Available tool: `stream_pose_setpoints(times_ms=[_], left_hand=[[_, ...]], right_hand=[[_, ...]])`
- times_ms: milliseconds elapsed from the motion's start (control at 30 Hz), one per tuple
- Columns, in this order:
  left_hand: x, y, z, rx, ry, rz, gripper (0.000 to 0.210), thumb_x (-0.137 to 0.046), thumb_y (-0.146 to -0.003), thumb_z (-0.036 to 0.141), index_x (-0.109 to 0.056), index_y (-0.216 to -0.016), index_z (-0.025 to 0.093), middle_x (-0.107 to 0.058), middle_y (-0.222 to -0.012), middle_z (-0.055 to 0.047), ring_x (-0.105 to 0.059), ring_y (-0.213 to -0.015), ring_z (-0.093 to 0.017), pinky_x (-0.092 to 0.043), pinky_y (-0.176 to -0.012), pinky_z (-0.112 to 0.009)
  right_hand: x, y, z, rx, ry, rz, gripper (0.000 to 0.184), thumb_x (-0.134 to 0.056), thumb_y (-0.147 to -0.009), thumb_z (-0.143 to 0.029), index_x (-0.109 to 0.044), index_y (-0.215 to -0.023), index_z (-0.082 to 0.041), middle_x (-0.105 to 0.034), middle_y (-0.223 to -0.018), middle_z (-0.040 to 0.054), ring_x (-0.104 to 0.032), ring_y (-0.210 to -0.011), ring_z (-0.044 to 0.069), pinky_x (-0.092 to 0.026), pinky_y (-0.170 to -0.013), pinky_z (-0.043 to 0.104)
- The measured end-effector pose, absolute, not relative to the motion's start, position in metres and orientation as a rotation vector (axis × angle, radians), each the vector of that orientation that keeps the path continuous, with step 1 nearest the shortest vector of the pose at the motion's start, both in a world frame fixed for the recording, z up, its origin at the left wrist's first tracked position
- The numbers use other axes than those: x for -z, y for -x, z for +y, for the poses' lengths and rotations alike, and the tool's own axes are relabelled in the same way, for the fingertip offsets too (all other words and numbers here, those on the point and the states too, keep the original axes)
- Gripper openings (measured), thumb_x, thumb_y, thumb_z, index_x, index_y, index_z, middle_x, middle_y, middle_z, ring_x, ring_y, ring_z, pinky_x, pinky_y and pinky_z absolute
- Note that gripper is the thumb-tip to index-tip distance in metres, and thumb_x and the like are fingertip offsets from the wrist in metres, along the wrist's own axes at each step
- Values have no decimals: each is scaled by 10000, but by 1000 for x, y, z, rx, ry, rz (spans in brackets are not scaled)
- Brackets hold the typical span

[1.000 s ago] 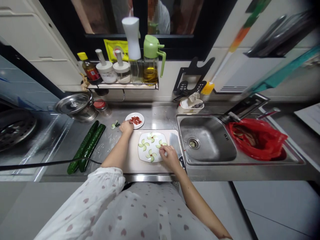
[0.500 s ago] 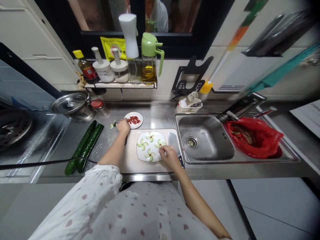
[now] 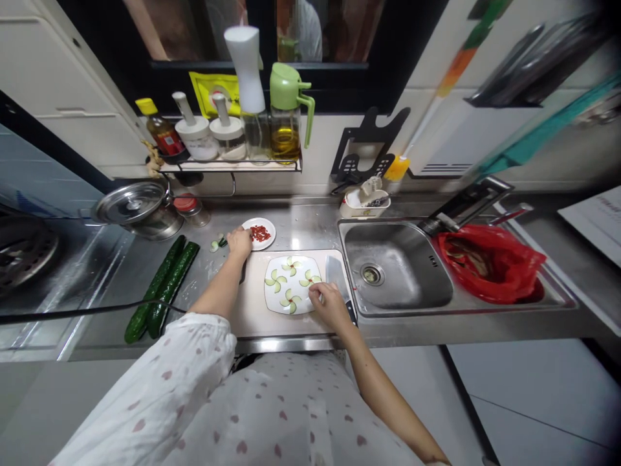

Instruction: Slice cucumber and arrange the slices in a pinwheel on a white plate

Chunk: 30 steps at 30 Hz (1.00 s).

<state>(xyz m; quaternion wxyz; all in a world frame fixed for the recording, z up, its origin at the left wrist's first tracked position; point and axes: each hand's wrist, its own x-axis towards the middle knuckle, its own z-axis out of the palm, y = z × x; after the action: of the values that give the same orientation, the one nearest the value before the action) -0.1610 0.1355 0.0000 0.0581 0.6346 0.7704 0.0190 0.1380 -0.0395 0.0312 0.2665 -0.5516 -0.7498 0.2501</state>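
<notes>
At the left rim of a small white plate (image 3: 267, 224) holding chopped red pieces (image 3: 260, 233), my left hand (image 3: 239, 243) has its fingers curled against the edge. My right hand (image 3: 328, 299) hovers at the right side of a larger white plate (image 3: 281, 272), thumb and fingertips pinched together; anything between them is too small to make out. On that plate, thin pale-green slices (image 3: 291, 301) form several pinwheels with red centres. The plate sits on a pale cutting board (image 3: 252, 304). A knife (image 3: 338, 275) lies at the board's right, its handle beside my right wrist.
Two cucumbers (image 3: 165, 285) lie left, crossed by a dark cable (image 3: 97, 312). Green scraps (image 3: 216, 244) are beside my left hand. A sink (image 3: 398, 265) and a red bag (image 3: 490, 272) are right. Behind stand a lidded pot (image 3: 138, 210), a red-lidded jar (image 3: 191, 210) and a condiment shelf (image 3: 233, 166).
The whole view has shifted slightly. Both hands stay almost where they were, the left at the small plate and the right over the larger plate's edge.
</notes>
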Motion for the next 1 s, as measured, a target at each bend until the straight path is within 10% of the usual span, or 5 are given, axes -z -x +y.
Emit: stream_pose_setpoints(times_ms=[367, 700, 1000], left_hand=[[-4, 166, 142, -30, -1927, 2325, 289, -485, -843, 255, -716, -1010, 212, -639, -1083, -152, -593, -1020, -302, -392, -867, -421], [-3, 161, 149, -1222, -891, 1897, 20, -585, -653, 161, -582, -657, 180, -606, -636, -5, -583, -702, -149, -416, -617, -218], [-6, 144, 133, -1343, -732, 1495, 78, -571, -670, 203, -501, -680, 168, -595, -663, 2, -435, -467, -37, -254, -403, -142]], right_hand=[[-31, -139, -40, -671, 1459, -2029, 133, -505, -885, -215, -630, -841, -216, -638, -767, 24, -521, -788, 190, -391, -772, 296], [-30, -138, -36, -695, 1456, -2023, 135, -502, -883, -207, -628, -835, -217, -636, -770, 24, -529, -799, 190, -392, -779, 293], [-28, -135, -35, -708, 1439, -2035, 153, -483, -888, -213, -615, -810, -215, -634, -767, 24, -530, -780, 185, -387, -759, 291]])
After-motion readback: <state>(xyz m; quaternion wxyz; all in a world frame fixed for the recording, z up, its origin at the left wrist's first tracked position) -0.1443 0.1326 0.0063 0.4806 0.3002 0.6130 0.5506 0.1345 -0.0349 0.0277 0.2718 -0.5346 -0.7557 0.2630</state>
